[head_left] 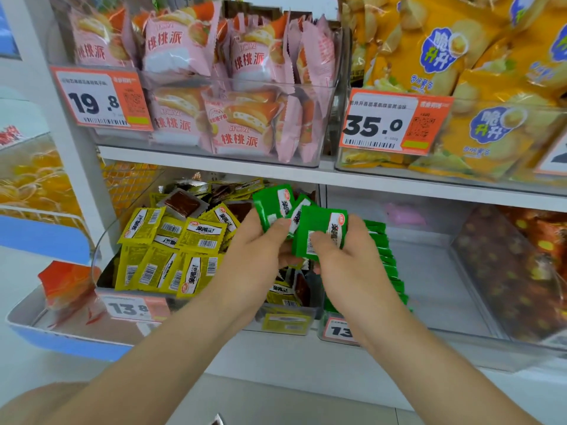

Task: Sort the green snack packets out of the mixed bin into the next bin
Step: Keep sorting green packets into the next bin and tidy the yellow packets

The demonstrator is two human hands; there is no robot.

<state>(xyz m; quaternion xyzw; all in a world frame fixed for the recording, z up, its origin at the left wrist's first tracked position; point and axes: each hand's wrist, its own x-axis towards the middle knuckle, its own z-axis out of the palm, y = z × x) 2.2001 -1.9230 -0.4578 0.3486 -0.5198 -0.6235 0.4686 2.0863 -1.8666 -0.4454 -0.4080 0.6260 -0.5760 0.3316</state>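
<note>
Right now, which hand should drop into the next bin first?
Right: the right hand grips a green packet beside the next bin's green row; the left hand holds packets over the mixed bin.

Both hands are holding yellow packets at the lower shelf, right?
Not quite: the packets are green, not yellow. The head view shows the left hand and right hand each gripping green packets at the lower shelf.

A shop: price tags (101, 98) front shelf bins (214, 148) of packaged snacks
</note>
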